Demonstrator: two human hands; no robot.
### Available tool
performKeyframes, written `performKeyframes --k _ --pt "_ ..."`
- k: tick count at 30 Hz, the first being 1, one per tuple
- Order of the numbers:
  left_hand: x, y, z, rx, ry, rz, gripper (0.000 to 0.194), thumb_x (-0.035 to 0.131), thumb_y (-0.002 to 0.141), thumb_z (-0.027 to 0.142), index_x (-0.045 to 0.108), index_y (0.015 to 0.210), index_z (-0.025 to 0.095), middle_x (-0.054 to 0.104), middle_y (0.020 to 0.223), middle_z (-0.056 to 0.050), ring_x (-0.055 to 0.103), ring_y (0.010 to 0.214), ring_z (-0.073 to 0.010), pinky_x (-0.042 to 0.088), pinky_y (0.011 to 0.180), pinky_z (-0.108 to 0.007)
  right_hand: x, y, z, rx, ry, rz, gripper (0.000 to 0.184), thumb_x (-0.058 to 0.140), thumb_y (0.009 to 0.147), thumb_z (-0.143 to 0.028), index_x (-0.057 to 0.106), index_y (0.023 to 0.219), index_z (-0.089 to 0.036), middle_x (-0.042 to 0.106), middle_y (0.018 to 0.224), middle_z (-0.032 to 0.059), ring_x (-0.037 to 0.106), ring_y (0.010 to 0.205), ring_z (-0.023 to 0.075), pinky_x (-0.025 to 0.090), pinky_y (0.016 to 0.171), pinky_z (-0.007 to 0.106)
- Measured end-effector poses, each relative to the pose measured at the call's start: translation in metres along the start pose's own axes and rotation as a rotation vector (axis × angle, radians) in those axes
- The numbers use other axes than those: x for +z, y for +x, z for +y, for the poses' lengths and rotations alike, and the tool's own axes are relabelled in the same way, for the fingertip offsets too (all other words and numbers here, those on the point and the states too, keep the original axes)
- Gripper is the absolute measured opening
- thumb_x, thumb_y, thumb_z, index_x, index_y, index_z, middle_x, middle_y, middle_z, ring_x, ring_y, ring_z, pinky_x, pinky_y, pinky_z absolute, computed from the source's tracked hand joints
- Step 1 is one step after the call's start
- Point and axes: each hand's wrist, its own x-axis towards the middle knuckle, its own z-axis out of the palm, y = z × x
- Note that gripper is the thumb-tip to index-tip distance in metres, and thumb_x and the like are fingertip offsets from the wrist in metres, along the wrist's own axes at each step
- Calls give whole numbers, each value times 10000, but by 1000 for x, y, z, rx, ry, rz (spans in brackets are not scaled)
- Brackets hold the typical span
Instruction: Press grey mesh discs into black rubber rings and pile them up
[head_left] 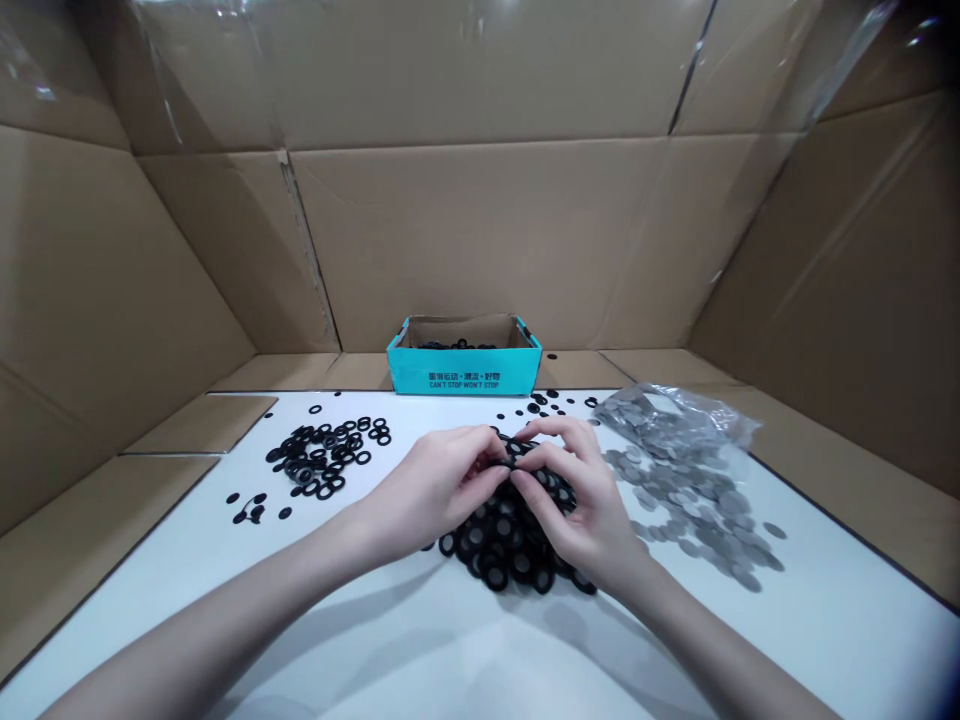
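Above a heap of black rings with grey centres (pixel 504 540), my left hand (pixel 439 480) and my right hand (pixel 589 505) meet fingertip to fingertip. Both are closed in a pinch on a small black ring (pixel 508 463), mostly covered by the fingers. The heap spreads below and between the hands, partly hidden by them. To the left lies a looser pile of black rings with open centres (pixel 322 455). Thin grey discs (pixel 705 510) are scattered to the right of my right hand.
A turquoise box (pixel 465 372) holding black pieces stands at the back. A clear plastic bag (pixel 675 415) of grey discs lies at the back right. Small black discs (pixel 536 408) dot the white table (pixel 360 650), and cardboard walls (pixel 480 240) enclose it behind and at both sides.
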Motion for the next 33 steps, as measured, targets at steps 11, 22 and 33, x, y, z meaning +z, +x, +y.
performKeyframes --k 11,22,33 --pt "-7 2 2 91 -261 70 215 679 816 159 639 1026 134 663 846 -22 603 726 -115 505 685 -225 -2 2 11 252 451 -96 229 542 895 -376 551 722 -226 596 979 69 568 988 235 458 868 388" --pt "-6 -1 6 241 -144 107 111 648 857 127 657 968 134 676 844 -11 594 731 -99 472 693 -193 -3 5 3 521 903 -313 341 625 800 -512 541 667 -210 602 922 54 585 923 235 481 818 367" --pt "-8 0 2 289 -45 -9 243 626 887 180 609 1125 136 598 920 -34 548 809 -130 456 740 -230 -2 5 1 513 979 -359 223 606 862 -438 672 965 -251 676 1009 40 619 1006 220 471 937 372"
